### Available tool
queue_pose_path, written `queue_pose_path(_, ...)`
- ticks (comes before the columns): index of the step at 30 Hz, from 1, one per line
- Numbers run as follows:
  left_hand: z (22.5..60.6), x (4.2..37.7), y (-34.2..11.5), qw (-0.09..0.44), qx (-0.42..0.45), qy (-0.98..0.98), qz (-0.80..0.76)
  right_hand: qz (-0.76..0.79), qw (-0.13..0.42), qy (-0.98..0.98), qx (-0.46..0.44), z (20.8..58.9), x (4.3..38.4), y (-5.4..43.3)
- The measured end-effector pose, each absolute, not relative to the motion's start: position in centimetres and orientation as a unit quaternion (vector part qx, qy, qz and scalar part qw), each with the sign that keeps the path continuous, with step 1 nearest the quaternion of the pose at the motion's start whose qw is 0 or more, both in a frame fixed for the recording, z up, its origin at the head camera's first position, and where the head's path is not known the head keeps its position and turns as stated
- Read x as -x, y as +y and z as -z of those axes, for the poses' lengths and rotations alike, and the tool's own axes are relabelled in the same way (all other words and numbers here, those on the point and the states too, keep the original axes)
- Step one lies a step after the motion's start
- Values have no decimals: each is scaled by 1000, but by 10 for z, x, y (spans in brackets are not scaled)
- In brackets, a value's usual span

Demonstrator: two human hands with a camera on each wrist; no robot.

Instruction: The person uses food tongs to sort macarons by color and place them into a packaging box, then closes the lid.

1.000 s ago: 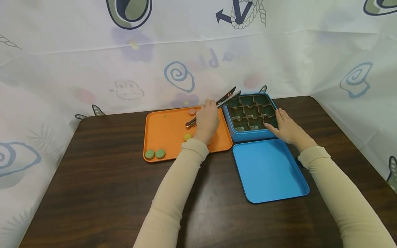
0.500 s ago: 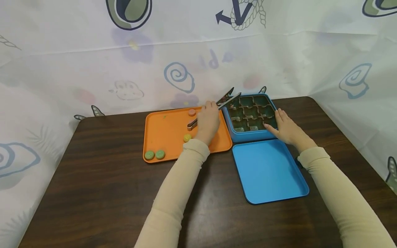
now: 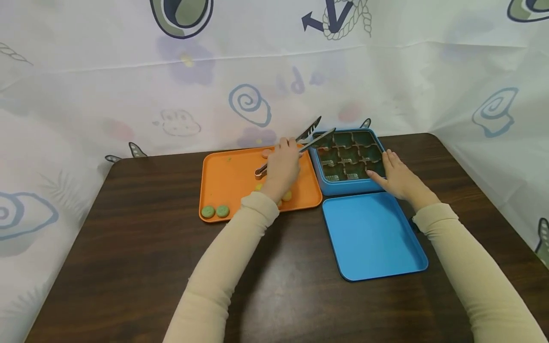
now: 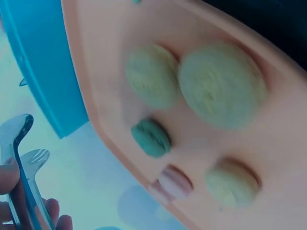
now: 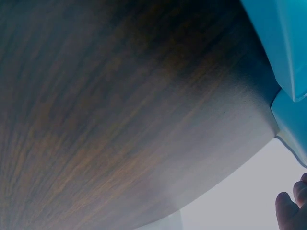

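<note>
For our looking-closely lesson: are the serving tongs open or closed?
Open: the serving tongs show a gap between their fork and spoon tips.

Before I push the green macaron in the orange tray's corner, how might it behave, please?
The green macaron lies flat, so it would probably slide, not roll. Another macaron sits beside it, so both may shift. The rimmed orange tray would likely stop it.

Mostly just dark wood table (image 5: 120, 110) here, brown grain streaking diagonally, bit of sheen toward the right; a blue piece (image 5: 280, 43) pokes in top right, second blue piece (image 5: 293, 122) right under it; pale backdrop (image 5: 230, 196) below; right hand (image 5: 290, 213) barely makes it in, fingers cropped at the bottom right corner.
</note>
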State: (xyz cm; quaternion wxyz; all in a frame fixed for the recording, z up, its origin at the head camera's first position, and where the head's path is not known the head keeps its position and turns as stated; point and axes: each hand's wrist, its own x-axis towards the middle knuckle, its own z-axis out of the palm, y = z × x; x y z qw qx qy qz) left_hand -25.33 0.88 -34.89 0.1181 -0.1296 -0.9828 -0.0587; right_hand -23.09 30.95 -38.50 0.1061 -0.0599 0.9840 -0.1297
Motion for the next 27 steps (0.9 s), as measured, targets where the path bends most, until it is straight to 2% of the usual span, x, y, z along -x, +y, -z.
queue_pose_path(11, 343, 247, -39, 122, 124, -982, 75, 127, 117, 983, 61, 384, 232, 310)
queue_pose_path(27, 349, 249, -91, 90, 69, -990, 82, 135, 107, 983, 61, 386, 231, 309)
